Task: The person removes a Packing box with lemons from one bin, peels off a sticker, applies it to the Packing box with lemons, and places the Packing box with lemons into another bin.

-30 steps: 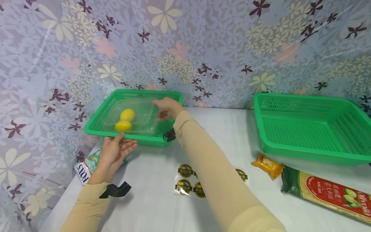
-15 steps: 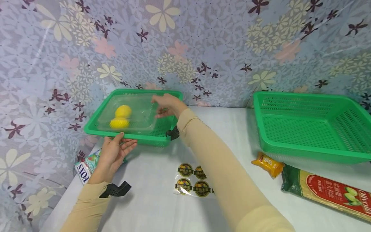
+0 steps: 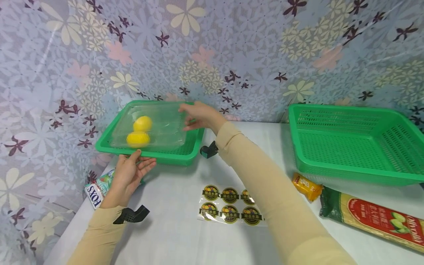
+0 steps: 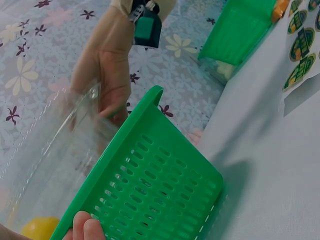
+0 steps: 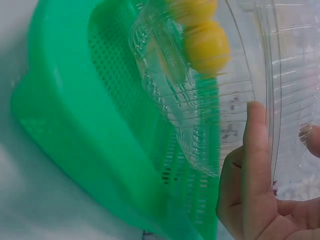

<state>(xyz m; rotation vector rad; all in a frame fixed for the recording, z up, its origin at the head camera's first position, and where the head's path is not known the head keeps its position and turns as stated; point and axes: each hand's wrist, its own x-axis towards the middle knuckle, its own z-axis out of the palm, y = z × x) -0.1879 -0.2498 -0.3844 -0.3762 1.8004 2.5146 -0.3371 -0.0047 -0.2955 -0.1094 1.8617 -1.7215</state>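
A clear plastic box [image 3: 165,127], with two yellow lemons [image 3: 143,124] showing inside, is tilted over the left green basket [image 3: 172,158]. My right hand [image 3: 203,117] pinches the box's right end, thumb and fingers on either side of its wall; the right wrist view shows an index finger [image 5: 257,145] straight along the plastic. At the basket's front rim, my left hand [image 3: 127,175] holds on, thumb over the rim and fingers below. In the left wrist view its fingertips [image 4: 90,230] press the basket's outer wall [image 4: 160,175].
A FOX'S candy bag [image 3: 94,194] lies partly behind my left wrist. A sheet of round stickers [image 3: 229,213] lies front centre, partly covered by my right sleeve. On the right are another green basket [image 3: 331,167], an orange packet [image 3: 308,187] and a spaghetti pack [image 3: 367,215].
My right hand has lifted the box with the lemons slightly, shifting it left, then back right. The right forearm has moved right, uncovering more stickers. My left hand stays on the rim.
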